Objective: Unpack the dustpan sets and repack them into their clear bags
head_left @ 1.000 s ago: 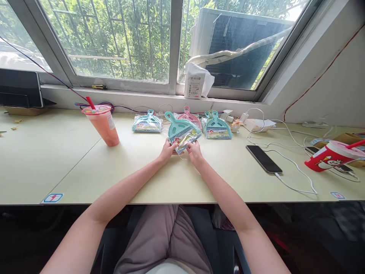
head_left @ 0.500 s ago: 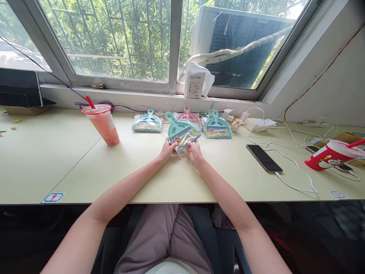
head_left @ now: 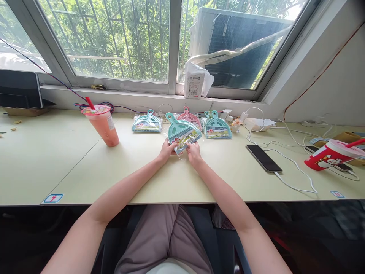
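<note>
Both my hands hold one teal mini dustpan and brush set [head_left: 182, 131] in clear plastic wrap, tilted with its handle up and to the left. My left hand [head_left: 166, 151] grips its lower left edge, and my right hand [head_left: 194, 152] pinches the lower right edge. Some fingers are hidden beneath the pack. Behind it lies a wrapped pink dustpan set [head_left: 186, 114], partly covered. Another teal dustpan set [head_left: 147, 122] lies to the left, and more teal sets [head_left: 217, 126] lie overlapped to the right.
A tall cup of pink drink [head_left: 103, 127] stands at left. To the right lie a phone [head_left: 264, 158] on a white cable [head_left: 296, 186] and a red cup [head_left: 330, 156]. A tablet [head_left: 19, 89] is at far left; a small box [head_left: 194, 85] stands on the sill.
Almost nothing differs. The held dustpan set stays in both hands, with only a slight shift of the right fingers along its lower edge.
</note>
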`<state>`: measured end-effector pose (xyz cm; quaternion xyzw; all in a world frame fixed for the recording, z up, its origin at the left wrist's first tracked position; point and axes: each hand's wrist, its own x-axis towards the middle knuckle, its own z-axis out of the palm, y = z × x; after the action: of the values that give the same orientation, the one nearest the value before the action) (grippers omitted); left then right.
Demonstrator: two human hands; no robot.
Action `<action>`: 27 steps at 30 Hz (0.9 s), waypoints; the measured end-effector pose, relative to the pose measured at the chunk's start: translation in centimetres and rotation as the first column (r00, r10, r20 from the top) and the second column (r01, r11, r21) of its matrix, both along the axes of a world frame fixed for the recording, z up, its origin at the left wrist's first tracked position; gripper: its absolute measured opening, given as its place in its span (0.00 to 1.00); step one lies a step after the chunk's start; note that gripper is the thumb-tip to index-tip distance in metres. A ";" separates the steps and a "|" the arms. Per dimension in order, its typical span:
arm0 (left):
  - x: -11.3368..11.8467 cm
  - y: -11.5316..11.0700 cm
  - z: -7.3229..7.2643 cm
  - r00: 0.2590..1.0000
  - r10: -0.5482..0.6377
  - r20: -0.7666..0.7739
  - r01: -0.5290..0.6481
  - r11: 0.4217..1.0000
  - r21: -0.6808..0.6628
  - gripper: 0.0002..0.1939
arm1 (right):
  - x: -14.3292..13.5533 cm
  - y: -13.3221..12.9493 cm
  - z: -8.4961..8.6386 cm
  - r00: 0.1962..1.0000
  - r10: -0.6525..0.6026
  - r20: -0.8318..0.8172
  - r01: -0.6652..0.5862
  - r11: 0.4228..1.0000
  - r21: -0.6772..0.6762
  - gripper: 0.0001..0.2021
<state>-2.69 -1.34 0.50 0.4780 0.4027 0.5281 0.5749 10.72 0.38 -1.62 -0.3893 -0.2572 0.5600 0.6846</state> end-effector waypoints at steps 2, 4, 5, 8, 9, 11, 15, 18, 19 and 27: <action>0.0 0.0 0.0 1.000 0.009 -0.007 -0.009 1.000 -0.008 0.23 | -0.1 0.0 0.0 1.000 -0.010 0.001 0.010 1.000 0.010 0.20; 0.0 0.1 0.0 1.000 0.008 -0.010 -0.008 1.000 -0.025 0.23 | -0.2 0.0 -0.1 1.000 -0.019 -0.006 0.019 1.000 0.013 0.20; -0.1 0.1 0.0 1.000 0.007 -0.009 -0.007 0.999 -0.032 0.24 | -0.2 0.0 -0.1 1.000 -0.021 -0.010 0.021 1.000 0.013 0.20; -0.2 0.2 -0.2 1.000 0.011 -0.008 -0.011 0.999 -0.034 0.24 | -0.4 0.0 0.1 1.000 -0.020 -0.016 0.020 1.000 0.013 0.19; -0.2 0.2 -0.2 1.000 0.018 -0.010 -0.018 1.000 -0.024 0.23 | -0.5 -0.1 0.1 1.000 -0.019 -0.019 0.019 1.000 0.012 0.19; -0.2 0.2 -0.2 0.999 0.029 -0.017 -0.029 1.000 -0.005 0.22 | -0.6 -0.1 0.3 0.999 -0.021 -0.028 0.021 1.000 0.002 0.18; -0.2 0.2 0.4 1.000 0.011 -0.014 -0.011 0.999 -0.046 0.22 | -1.0 -0.3 0.9 0.997 -0.068 -0.023 0.067 0.998 -0.018 0.19; -0.5 0.5 0.8 0.999 -0.023 -0.023 0.022 0.998 -0.056 0.23 | -1.0 -0.4 1.5 0.986 -0.165 0.002 0.165 0.986 -0.003 0.22; -0.8 0.6 0.9 0.999 -0.029 -0.028 0.028 0.998 -0.049 0.24 | -0.7 -0.4 1.7 0.980 -0.200 0.000 0.200 0.980 0.000 0.21; -5.2 3.5 1.2 1.000 -0.010 -0.005 0.010 1.000 0.014 0.30 | 3.6 0.0 3.6 0.911 -0.362 0.197 0.348 0.932 0.101 0.14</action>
<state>-7.92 2.15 1.68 0.4853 0.3981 0.5268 0.5731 14.37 0.38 2.02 -0.4649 -0.2717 0.3728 0.7557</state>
